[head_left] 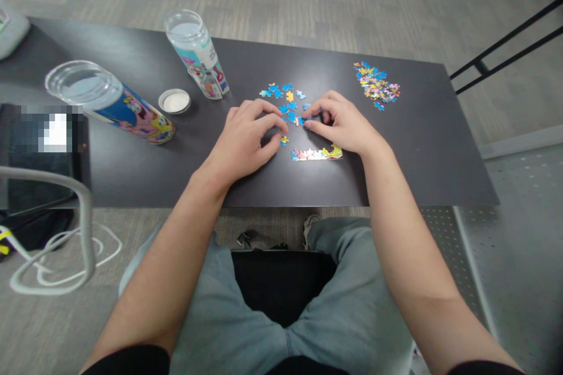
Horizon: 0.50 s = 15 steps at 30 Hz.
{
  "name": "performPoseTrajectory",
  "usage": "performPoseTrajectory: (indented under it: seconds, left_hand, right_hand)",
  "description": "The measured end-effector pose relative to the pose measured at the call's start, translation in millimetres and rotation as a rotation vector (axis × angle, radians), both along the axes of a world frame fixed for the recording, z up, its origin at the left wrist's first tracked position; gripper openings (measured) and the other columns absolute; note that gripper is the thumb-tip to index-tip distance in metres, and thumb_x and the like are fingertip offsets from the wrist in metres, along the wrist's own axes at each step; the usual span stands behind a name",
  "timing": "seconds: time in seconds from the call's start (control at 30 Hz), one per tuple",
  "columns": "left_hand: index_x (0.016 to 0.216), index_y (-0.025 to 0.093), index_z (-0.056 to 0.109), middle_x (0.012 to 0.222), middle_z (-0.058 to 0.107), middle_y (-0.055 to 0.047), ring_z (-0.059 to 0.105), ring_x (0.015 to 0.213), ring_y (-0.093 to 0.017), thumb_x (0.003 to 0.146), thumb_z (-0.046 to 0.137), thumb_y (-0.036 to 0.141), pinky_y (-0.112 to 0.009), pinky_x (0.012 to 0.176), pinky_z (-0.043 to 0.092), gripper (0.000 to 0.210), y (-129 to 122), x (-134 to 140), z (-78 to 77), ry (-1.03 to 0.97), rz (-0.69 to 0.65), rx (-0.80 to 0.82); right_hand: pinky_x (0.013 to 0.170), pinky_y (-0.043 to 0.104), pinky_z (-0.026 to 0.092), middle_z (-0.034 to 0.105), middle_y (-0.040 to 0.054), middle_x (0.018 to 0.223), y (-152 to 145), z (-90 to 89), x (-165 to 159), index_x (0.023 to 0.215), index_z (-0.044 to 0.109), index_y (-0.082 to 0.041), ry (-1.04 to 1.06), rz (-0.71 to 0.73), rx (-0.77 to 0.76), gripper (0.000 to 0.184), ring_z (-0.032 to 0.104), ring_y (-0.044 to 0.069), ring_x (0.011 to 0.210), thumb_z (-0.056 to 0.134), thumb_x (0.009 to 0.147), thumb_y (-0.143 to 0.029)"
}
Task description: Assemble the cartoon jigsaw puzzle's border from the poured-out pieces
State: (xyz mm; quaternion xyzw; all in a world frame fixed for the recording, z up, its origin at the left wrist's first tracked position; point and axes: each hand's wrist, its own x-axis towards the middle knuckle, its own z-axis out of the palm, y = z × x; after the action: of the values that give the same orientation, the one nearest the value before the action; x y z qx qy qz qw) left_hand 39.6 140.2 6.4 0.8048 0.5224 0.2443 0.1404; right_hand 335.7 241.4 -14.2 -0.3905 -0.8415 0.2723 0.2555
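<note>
My left hand [248,137] rests over the dark table with its fingers curved and apart. A small yellow puzzle piece [284,140] lies beside its thumb tip. Across from it, the thumb and forefinger of my right hand [336,120] pinch at the edge of a pink and blue puzzle piece [299,121]. Between and beyond the hands, several loose, mostly blue pieces [275,91] are spread out. Nearer to me lies a joined strip of puzzle pieces [314,154], with a straight lower edge and yellow at its right end.
A pile of mixed pieces [376,85] lies at the table's right. On the left stand two clear-topped cylindrical containers, one blue and pink [132,111], one teal and white [202,61], near a round lid [175,101]. A white cable [88,234] loops at lower left.
</note>
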Motion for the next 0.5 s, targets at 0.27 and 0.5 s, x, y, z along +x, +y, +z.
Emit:
performPoseTrajectory:
  seconds: [0.27,0.5]
  left_hand:
    - [0.121,0.028,0.092,0.155,0.079,-0.011,0.066,0.150,-0.040,0.115,0.082,0.029,-0.064,0.133,0.048,0.011,-2,-8,0.8,0.011,0.027,-0.049]
    - [0.107,0.028,0.093,0.139,0.079,-0.009,0.067,0.136,-0.037,0.106,0.094,0.043,-0.063,0.133,0.048,0.015,3,-38,0.8,-0.047,-0.040,-0.130]
  right_hand:
    - [0.094,0.047,0.061,0.069,0.0061,0.119,4,-4.5,5,0.126,0.091,-0.027,0.029,-0.016,0.004,0.020,0.058,0.023,0.089,0.088,0.108,-0.034]
    - [0.096,0.051,0.066,0.076,0.0075,0.123,9,-0.4,18,0.126,0.090,-0.030,0.047,-0.222,0.004,0.021,0.059,0.023,0.084,0.085,0.106,-0.037]
